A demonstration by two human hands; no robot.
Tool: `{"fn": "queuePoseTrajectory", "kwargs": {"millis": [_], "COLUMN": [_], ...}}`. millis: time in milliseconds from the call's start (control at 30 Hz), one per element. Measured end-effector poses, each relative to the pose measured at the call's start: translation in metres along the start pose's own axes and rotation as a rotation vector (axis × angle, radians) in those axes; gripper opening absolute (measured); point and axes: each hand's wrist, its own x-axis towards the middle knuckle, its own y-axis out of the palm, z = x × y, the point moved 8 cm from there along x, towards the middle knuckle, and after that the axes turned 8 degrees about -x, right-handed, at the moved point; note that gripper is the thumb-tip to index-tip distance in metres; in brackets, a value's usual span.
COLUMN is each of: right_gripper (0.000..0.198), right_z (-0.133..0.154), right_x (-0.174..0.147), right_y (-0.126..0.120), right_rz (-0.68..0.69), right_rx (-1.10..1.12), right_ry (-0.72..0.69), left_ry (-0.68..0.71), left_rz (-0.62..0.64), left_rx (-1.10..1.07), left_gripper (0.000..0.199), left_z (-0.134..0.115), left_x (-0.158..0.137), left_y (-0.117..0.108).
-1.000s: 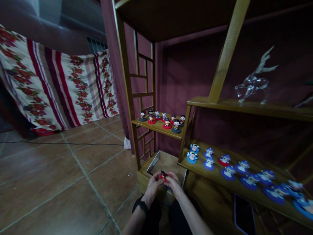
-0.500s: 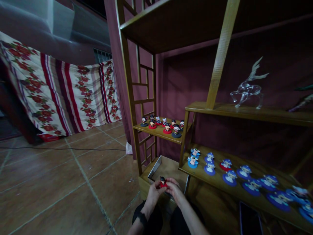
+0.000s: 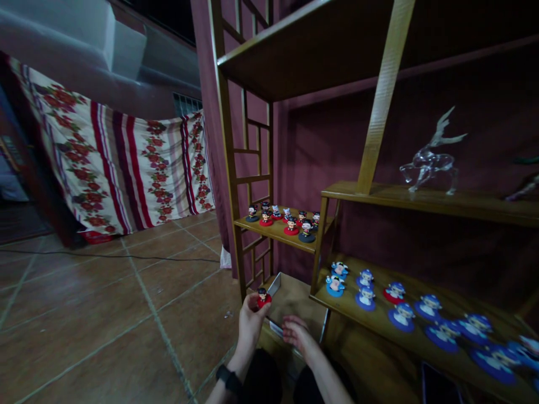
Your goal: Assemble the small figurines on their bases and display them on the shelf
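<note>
Between the fingers of my left hand is a small figurine with black hair and a red base. It is held upright beside the left wall of an open cardboard box. My right hand hovers at the box's near side, fingers apart and holding nothing. Above the box, a small wooden shelf bears several similar figurines on red or dark bases, among them a red-based one and a dark-based one at the front edge.
A lower shelf to the right carries several blue and purple figurines. A clear glass deer stands on the shelf above. A dark phone-like slab lies low at the right. A cable crosses the tiled floor.
Both hands were together on the figurine. My right hand has let go and moved apart; my left hand has carried the figurine up and to the left.
</note>
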Motion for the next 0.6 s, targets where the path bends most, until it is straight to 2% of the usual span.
{"fn": "queuePoseTrajectory", "kwargs": {"millis": [233, 367, 467, 600], "right_gripper": [0.036, 0.033, 0.031, 0.031], "right_z": [-0.004, -0.009, -0.016, -0.020], "right_x": [0.001, 0.005, 0.010, 0.014], "right_y": [0.003, 0.003, 0.002, 0.000], "right_rz": [0.015, 0.012, 0.006, -0.013], "right_rx": [-0.039, -0.089, -0.114, -0.122], "right_ry": [0.027, 0.051, 0.082, 0.090], "left_ry": [0.194, 0.284, 0.287, 0.245], "left_rz": [0.075, 0.042, 0.000, -0.033], "left_rx": [0.017, 0.065, 0.072, 0.039], "left_gripper": [0.040, 0.033, 0.032, 0.032], "left_z": [-0.078, -0.118, -0.131, -0.132], "left_x": [0.022, 0.028, 0.029, 0.028], "left_y": [0.017, 0.021, 0.018, 0.013]}}
